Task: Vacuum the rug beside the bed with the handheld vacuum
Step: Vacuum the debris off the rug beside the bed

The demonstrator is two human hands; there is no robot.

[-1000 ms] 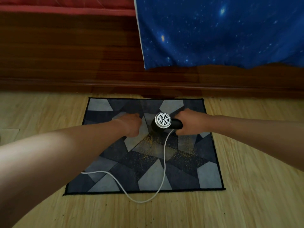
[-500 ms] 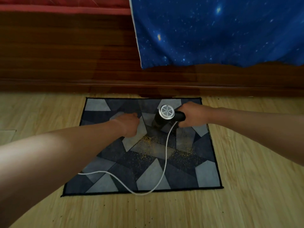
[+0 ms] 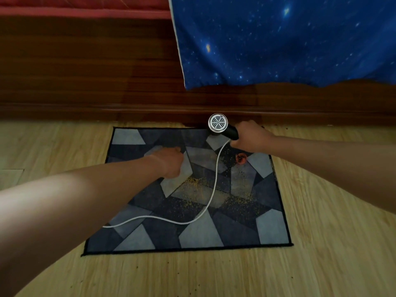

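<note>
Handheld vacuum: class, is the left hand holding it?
No: the right hand grips the handheld vacuum by its black handle, while the left hand rests on the rug.

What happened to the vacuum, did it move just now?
Yes. The vacuum, held by the right hand, went from the middle of the rug away to its far edge, by the bed frame.
</note>
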